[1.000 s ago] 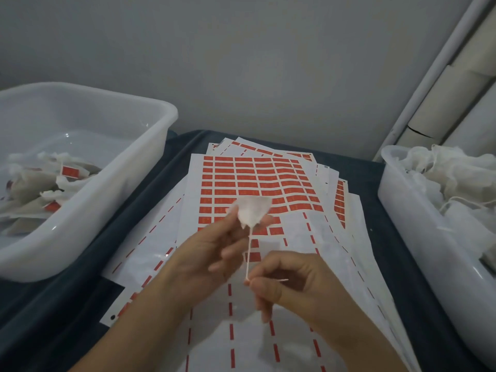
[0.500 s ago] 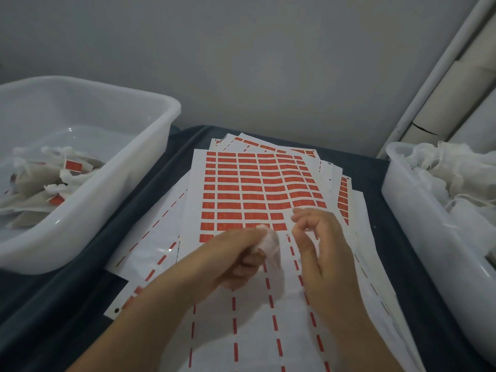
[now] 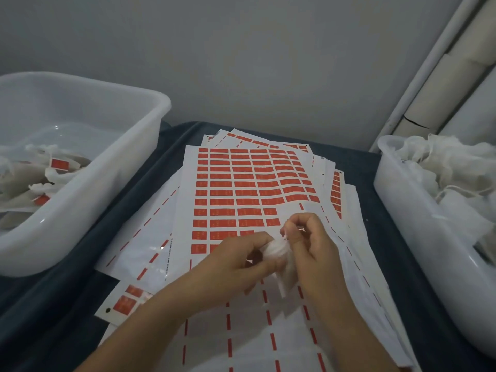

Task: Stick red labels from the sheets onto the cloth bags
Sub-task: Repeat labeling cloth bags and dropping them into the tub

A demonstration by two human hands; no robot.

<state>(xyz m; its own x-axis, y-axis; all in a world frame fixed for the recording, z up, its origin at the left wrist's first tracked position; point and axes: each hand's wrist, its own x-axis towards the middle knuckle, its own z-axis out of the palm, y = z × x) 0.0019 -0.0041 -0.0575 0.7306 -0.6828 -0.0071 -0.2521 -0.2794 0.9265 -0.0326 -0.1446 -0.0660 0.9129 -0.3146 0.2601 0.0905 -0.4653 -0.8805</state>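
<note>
A stack of white sheets with rows of red labels [image 3: 241, 183] lies in the middle of the dark table. Over the lower part of the top sheet, my left hand [image 3: 236, 267] grips a small white cloth bag [image 3: 276, 251], bunched between its fingers. My right hand [image 3: 308, 245] is beside it, its fingertips curled and pinching at the top of the bag or its string; whether a label is between them is hidden. The bag's lower end [image 3: 288, 280] hangs under my right palm.
A white plastic tub [image 3: 112, 167] at the left holds cloth bags with red labels [image 3: 60, 164]. A second white tub [image 3: 397, 189] at the right is piled with plain cloth bags [image 3: 456, 167]. A wall stands behind, and pale pipes [image 3: 434, 76] run up the right corner.
One second ago the bag was held up with my right hand pulling its string. Both hands then came down to the sheet, and now my right hand has closed in on the bag.
</note>
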